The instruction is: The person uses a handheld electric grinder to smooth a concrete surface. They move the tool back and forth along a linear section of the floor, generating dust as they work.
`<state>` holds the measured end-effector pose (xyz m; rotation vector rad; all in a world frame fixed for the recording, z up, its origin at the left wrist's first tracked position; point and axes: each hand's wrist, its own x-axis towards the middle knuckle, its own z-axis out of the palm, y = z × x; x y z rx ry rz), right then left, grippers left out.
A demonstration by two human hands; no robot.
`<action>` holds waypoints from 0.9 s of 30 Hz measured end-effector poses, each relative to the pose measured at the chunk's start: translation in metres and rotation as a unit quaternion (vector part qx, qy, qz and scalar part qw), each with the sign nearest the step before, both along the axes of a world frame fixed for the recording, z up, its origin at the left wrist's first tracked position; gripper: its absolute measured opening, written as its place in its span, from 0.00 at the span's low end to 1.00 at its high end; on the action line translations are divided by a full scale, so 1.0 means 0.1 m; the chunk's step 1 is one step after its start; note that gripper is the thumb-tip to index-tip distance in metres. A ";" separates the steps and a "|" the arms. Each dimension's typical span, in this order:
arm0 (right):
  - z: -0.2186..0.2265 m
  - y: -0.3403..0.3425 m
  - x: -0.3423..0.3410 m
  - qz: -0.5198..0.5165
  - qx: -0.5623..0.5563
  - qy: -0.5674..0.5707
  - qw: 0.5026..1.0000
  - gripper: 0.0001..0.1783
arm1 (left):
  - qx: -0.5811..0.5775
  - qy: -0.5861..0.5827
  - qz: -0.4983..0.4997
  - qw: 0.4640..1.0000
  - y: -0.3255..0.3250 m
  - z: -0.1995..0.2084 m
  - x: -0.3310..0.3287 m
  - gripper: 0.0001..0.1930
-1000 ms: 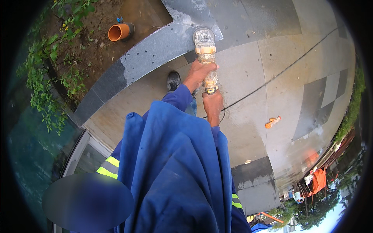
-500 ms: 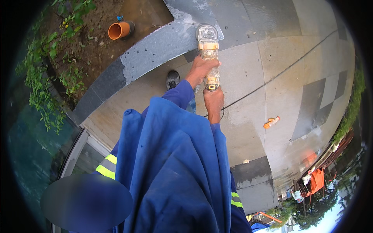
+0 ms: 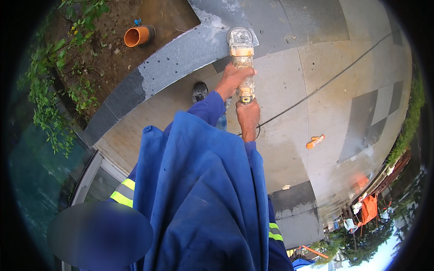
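A dusty, yellowish angle grinder (image 3: 242, 56) points away from me, its round disc end over the end of a grey stone coping slab (image 3: 185, 49). My left hand (image 3: 234, 77) wraps round the middle of its body, thumb across the top. Behind it, my right hand (image 3: 248, 118) is closed on the rear end of the grinder. A dark power cord (image 3: 312, 95) runs from near my right wrist off to the far right. The disc's contact with the stone is hidden under the tool's head.
Left of the slab lies a soil bed with an orange pipe (image 3: 136, 36) and leafy plants (image 3: 47, 108). A dark shoe (image 3: 199, 92) stands below the slab. On the paving (image 3: 282, 86) lies an orange-and-white glove (image 3: 315, 141). A glass panel frame (image 3: 88, 176) borders the lower left.
Almost nothing differs. The view has shifted slightly, and both hands stay closed on the grinder at the slab's end.
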<state>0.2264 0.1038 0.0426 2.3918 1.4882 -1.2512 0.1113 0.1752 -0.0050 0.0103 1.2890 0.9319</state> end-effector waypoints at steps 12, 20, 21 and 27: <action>-0.04 0.18 0.03 -0.038 0.008 0.006 0.999 0.22 | 0.027 0.014 -0.009 0.999 0.21 0.00 0.08 0.28; 0.07 -0.07 0.09 -0.063 -0.023 0.003 0.998 0.24 | 0.025 0.003 -0.039 0.999 -0.03 0.07 0.17 0.29; 0.04 -0.06 0.13 -0.070 -0.009 0.003 0.997 0.24 | 0.040 0.011 -0.036 0.998 0.02 0.11 0.24 0.28; -0.15 0.25 0.13 -0.044 -0.001 -0.007 0.999 0.21 | 0.030 0.026 -0.048 0.998 0.37 -0.05 0.15 0.28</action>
